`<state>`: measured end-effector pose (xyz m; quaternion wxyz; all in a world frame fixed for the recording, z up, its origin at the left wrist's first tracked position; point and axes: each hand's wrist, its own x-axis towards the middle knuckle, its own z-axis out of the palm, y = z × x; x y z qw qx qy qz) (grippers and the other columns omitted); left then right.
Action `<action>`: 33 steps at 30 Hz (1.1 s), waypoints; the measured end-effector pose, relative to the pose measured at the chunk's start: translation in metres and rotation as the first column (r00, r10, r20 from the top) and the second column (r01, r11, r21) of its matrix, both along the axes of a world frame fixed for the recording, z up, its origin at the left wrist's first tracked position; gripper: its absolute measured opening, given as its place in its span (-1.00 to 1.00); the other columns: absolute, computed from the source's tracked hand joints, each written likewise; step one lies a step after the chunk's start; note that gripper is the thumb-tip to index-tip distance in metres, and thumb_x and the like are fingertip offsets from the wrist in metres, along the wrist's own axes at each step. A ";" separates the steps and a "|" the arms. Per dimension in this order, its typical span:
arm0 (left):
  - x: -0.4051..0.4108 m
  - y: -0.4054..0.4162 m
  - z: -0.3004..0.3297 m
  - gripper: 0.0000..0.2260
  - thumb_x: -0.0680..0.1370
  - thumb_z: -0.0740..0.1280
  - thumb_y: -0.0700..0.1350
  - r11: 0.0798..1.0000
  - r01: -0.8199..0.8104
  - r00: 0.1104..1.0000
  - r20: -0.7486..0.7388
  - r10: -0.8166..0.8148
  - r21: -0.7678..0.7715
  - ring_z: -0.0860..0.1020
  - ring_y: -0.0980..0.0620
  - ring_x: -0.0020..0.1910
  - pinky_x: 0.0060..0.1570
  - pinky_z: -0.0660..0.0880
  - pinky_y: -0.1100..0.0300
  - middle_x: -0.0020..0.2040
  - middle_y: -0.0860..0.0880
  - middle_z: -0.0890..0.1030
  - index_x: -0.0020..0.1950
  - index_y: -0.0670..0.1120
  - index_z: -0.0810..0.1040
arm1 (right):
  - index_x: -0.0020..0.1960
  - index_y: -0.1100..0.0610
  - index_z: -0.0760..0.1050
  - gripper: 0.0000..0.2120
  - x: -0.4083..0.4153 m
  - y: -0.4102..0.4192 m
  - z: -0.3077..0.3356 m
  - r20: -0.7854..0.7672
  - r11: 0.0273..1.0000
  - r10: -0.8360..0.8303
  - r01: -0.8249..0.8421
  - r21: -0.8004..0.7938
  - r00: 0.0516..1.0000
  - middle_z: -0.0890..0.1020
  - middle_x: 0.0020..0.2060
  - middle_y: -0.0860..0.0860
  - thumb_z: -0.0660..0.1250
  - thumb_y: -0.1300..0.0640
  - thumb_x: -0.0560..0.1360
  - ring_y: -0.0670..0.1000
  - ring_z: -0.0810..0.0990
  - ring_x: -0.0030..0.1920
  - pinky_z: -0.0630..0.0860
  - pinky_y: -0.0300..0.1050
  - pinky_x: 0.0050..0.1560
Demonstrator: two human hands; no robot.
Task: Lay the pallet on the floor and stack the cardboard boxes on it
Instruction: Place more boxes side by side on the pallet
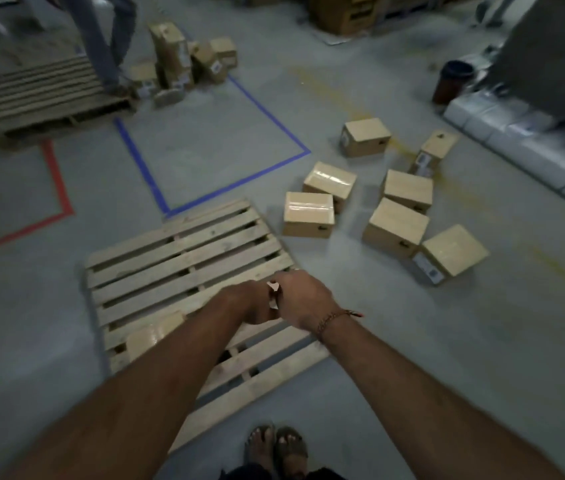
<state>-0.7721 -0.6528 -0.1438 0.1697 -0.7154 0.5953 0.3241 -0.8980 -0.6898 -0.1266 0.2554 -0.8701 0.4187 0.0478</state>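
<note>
A pale wooden pallet (184, 258) lies flat on the grey floor in front of me. One cardboard box (151, 336) rests on its near left part, partly hidden by my left forearm. My left hand (251, 303) and my right hand (303, 299) meet above the pallet's right side, backs towards the camera and fingers curled. A small white scrap (274, 294) shows between them, and both hands seem to pinch it. Several more cardboard boxes (308, 214) lie scattered on the floor to the right of the pallet, none stacked.
Blue tape (142, 168) and red tape (56, 178) mark areas on the floor. A second pallet (49, 95) lies at the far left, with a person's legs (101, 46) and a pile of boxes (177, 60) beside it. White wrapped bundles (523, 150) line the right. A dark bin (452, 81) stands behind.
</note>
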 end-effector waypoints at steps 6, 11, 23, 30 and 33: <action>-0.008 -0.071 0.016 -0.55 0.67 0.29 0.15 0.993 0.024 0.994 -0.104 -0.036 -0.116 0.55 -0.14 0.38 0.27 0.46 0.07 0.44 -0.12 0.57 0.47 -0.08 0.53 | 0.22 0.08 0.64 -0.75 -0.028 -0.045 0.003 0.082 0.975 -0.223 0.222 0.016 0.971 0.71 0.12 0.14 0.29 0.16 0.59 0.20 0.67 0.14 0.64 0.04 0.12; -0.052 -0.137 0.005 -0.45 0.64 0.32 0.22 0.994 0.027 0.986 -0.164 -0.044 -0.101 0.51 -0.13 0.43 0.41 0.46 -0.04 0.50 -0.11 0.51 0.54 -0.05 0.47 | 0.38 0.06 0.60 -0.67 -0.089 -0.090 -0.007 0.061 0.937 -0.349 0.347 0.040 0.935 0.71 0.23 0.12 0.30 0.08 0.64 0.17 0.66 0.24 0.63 0.09 0.26; -0.242 -0.374 0.013 -0.54 0.68 0.32 0.12 0.974 0.122 0.978 -0.147 -0.151 -0.191 0.51 -0.14 0.42 0.40 0.45 -0.01 0.46 -0.13 0.56 0.52 -0.08 0.49 | 0.40 0.08 0.59 -0.67 -0.367 -0.305 -0.030 -0.052 0.803 -0.588 0.590 0.086 0.807 0.67 0.33 0.15 0.26 0.07 0.68 0.21 0.61 0.34 0.55 0.00 0.30; -0.352 -0.531 0.020 -0.67 0.65 0.36 0.06 0.928 0.112 0.952 -0.229 -0.202 -0.355 0.61 -0.10 0.26 0.29 0.49 0.05 0.29 -0.11 0.68 0.34 -0.06 0.64 | 0.37 0.07 0.60 -0.68 -0.488 -0.447 -0.029 -0.103 0.757 -0.641 0.649 0.078 0.760 0.69 0.29 0.14 0.26 0.08 0.67 0.20 0.64 0.29 0.58 0.02 0.25; -0.389 -0.601 0.016 -0.68 0.66 0.35 0.05 0.904 0.158 0.928 -0.254 -0.273 -0.397 0.61 -0.13 0.26 0.23 0.52 0.03 0.26 -0.11 0.68 0.34 -0.07 0.65 | 0.42 0.09 0.58 -0.66 -0.513 -0.514 -0.041 -0.110 0.737 -0.659 0.668 0.098 0.744 0.68 0.31 0.16 0.30 0.05 0.67 0.20 0.62 0.34 0.56 0.01 0.31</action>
